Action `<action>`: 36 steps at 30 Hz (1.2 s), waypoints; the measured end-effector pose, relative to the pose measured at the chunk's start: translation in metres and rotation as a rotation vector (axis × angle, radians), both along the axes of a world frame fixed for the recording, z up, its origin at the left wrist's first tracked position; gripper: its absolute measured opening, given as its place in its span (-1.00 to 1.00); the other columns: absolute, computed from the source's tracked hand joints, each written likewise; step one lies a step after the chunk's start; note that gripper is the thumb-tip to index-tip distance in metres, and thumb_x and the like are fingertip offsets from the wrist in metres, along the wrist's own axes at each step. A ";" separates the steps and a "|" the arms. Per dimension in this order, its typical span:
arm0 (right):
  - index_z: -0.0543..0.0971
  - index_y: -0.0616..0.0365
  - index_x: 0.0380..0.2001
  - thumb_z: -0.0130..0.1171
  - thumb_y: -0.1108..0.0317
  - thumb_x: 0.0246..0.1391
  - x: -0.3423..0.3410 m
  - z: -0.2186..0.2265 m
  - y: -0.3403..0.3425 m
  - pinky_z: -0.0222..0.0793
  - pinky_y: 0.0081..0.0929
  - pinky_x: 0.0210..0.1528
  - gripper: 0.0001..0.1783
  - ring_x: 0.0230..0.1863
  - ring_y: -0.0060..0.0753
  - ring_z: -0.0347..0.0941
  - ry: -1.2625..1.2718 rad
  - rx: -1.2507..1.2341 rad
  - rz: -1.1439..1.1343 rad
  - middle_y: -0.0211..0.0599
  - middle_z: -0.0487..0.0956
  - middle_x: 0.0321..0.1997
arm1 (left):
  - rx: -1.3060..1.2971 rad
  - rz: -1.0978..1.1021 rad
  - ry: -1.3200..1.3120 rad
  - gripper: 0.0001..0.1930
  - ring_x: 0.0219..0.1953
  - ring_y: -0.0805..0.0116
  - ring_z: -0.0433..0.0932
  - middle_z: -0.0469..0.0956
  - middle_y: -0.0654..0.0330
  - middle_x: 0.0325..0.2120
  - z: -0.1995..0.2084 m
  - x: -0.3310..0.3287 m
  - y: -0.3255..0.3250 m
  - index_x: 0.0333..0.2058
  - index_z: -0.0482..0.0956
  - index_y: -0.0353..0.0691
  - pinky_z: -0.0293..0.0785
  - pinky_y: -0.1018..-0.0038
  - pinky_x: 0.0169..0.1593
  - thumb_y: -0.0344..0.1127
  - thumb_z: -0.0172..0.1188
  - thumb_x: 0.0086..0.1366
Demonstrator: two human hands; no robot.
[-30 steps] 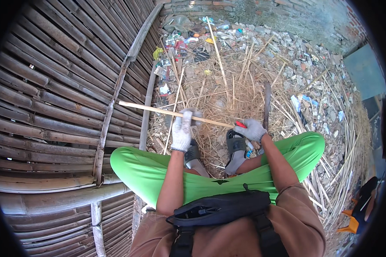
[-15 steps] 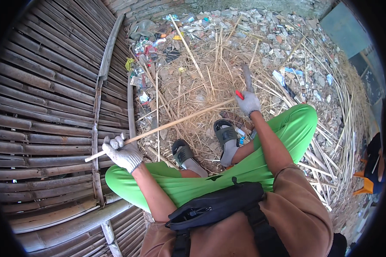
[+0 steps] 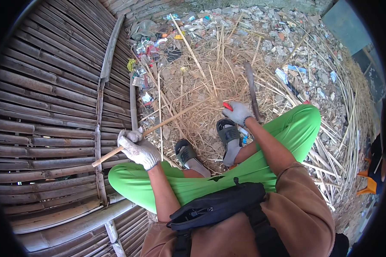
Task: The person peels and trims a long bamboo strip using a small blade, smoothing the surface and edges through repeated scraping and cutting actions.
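Observation:
My left hand [image 3: 138, 147], in a white knitted glove, is closed around a bamboo strip [image 3: 171, 120]. The strip slants from beyond that hand, at lower left, up to the straw-like shavings in the middle. My right hand [image 3: 238, 114], gloved too, is closed on a red-handled knife [image 3: 227, 106]; its blade is hard to make out. The knife is close to the strip's far end, and whether they touch I cannot tell. Just right of this hand lies a dark, slightly curved wooden piece [image 3: 251, 88]. My sandalled feet [image 3: 228, 135] rest below the strip.
A bamboo slat wall [image 3: 51, 128] rises on the left. Shavings [image 3: 193, 92] and loose strips [image 3: 187, 47] cover the ground ahead, with rubble and litter [image 3: 266, 43] behind. More long strips [image 3: 349, 111] lie along the right. A black bag [image 3: 218, 205] hangs across my front.
My right hand has moved left and nearer to me with the knife, uncovering more of the dark wooden piece. My left hand has shifted right and slightly upward with the strip.

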State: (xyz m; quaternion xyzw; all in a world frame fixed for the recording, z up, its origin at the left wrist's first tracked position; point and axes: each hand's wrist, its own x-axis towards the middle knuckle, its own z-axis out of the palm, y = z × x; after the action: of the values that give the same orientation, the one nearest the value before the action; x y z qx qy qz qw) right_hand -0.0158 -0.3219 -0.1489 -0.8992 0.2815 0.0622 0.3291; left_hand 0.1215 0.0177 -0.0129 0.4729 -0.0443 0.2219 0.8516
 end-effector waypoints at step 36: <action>0.53 0.07 -0.38 0.27 -0.07 0.38 0.089 0.092 0.139 0.25 -0.53 -0.74 -0.56 -0.74 -0.56 0.38 -0.581 1.116 -0.534 -0.41 0.50 -0.63 | 0.169 -1.272 0.594 -0.32 0.25 -0.02 0.56 0.52 -0.14 0.23 0.087 -0.169 0.036 0.28 0.43 -0.45 0.45 0.09 0.38 -0.06 0.39 0.40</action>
State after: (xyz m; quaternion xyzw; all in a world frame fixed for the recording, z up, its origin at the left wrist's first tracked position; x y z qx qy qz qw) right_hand 0.0729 -0.1827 -0.0565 -0.4747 0.3197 -0.1293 0.8098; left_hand -0.0475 0.0534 0.0737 0.4602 -0.0951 -0.4615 0.7524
